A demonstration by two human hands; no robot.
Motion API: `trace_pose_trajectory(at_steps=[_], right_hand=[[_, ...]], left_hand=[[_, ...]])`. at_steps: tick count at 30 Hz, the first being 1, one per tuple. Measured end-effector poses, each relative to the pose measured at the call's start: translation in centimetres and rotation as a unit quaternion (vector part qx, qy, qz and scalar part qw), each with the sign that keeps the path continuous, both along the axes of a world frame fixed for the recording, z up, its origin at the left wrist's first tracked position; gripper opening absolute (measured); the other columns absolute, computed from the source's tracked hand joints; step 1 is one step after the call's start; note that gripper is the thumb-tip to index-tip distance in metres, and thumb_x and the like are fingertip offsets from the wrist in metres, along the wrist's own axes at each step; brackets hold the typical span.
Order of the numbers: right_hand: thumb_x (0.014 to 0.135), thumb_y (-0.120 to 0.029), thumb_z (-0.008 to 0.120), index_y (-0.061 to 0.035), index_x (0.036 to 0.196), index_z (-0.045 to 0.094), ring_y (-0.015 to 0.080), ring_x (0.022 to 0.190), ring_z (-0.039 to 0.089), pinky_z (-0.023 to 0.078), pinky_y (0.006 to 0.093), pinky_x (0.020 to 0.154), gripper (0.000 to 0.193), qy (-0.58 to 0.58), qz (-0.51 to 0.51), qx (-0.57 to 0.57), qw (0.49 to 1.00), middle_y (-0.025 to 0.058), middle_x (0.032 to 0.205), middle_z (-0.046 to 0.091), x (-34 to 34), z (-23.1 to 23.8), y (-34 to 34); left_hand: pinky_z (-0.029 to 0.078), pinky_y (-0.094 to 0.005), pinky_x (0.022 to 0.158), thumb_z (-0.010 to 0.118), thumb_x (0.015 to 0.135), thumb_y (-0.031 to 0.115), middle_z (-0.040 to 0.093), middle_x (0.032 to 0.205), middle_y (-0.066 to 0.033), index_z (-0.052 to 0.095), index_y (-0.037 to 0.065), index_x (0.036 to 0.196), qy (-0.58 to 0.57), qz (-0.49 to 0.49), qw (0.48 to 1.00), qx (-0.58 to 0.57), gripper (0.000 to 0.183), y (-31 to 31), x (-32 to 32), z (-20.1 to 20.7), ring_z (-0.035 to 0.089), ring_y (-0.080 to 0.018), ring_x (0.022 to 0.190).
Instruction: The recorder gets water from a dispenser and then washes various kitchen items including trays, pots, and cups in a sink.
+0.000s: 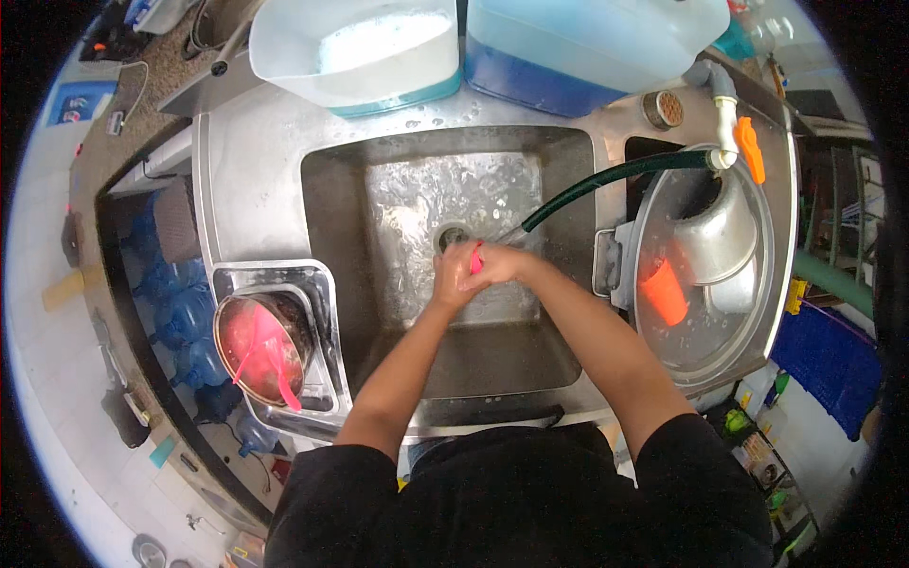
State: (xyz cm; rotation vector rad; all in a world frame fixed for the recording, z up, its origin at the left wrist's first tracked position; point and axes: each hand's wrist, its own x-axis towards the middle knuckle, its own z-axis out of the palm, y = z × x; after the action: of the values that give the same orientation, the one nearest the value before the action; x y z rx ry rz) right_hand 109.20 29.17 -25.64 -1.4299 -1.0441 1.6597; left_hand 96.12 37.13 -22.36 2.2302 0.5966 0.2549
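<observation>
Over the steel sink my two hands are pressed together. My left hand is closed, and a small pink thing shows between it and my right hand. The right hand closes on the same pink thing from the other side. Most of it is hidden by my fingers, so its kind cannot be made out. Just beyond my hands, water streams from the end of a dark green hose. The drain lies partly behind my fingers, with water spread over the sink floor.
Left of the sink, a metal tray bears a pot with pink utensils. At right, a large round lidded pan holds metal pots and an orange cup. Two plastic tubs stand behind.
</observation>
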Motion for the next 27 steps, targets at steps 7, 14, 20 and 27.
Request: trace_pose_trajectory(at_steps=[7,14,20,27], right_hand=[[0.062,-0.035,0.086,-0.0030,0.095,0.062,0.0374,0.079,0.063,0.050,0.0408,0.072,0.052,-0.354,0.047,-0.011,0.934,0.0227,0.086,0.065,0.2,12.1,-0.4],[0.078,-0.029,0.075,-0.0073,0.093,0.064,0.0335,0.078,0.062,0.050,0.0412,0.072,0.028,-0.272,-0.357,0.073,0.891,0.0172,0.084,0.062,-3.7,19.2,-3.7],[0.088,-0.034,0.061,-0.0116,0.090,0.066,0.0332,0.073,0.062,0.051,0.0432,0.061,0.023,-0.514,-0.086,0.297,0.800,0.0155,0.082,0.056,-7.3,20.2,-3.5],[0.082,-0.032,0.064,-0.0127,0.082,0.064,0.0309,0.067,0.062,0.050,0.0438,0.059,0.019,-0.560,-0.041,0.318,0.764,0.0097,0.081,0.059,-9.4,21.7,-3.1]], left_hand=[[0.048,-0.0431,0.079,0.080,0.066,0.019,0.062,0.096,-0.0216,0.050,0.008,0.114,-0.050,0.062,0.981,-0.175,0.058,-1.5,-0.6,1.6,0.061,-0.0408,0.090],[0.054,-0.0399,0.081,0.073,0.083,0.041,0.066,0.105,-0.0119,0.052,0.005,0.113,-0.055,0.193,0.828,-0.524,0.051,-1.9,-3.6,4.2,0.066,-0.0262,0.091],[0.050,-0.0492,0.089,0.041,0.082,0.079,0.066,0.103,-0.0145,0.060,0.014,0.113,-0.183,0.143,0.403,-0.885,0.075,-4.2,-1.9,7.9,0.064,-0.0301,0.096],[0.047,-0.0457,0.093,0.049,0.084,0.069,0.057,0.117,-0.0145,0.052,0.013,0.129,-0.248,0.098,0.462,-0.846,0.072,-2.7,-3.7,9.6,0.059,-0.0287,0.103]])
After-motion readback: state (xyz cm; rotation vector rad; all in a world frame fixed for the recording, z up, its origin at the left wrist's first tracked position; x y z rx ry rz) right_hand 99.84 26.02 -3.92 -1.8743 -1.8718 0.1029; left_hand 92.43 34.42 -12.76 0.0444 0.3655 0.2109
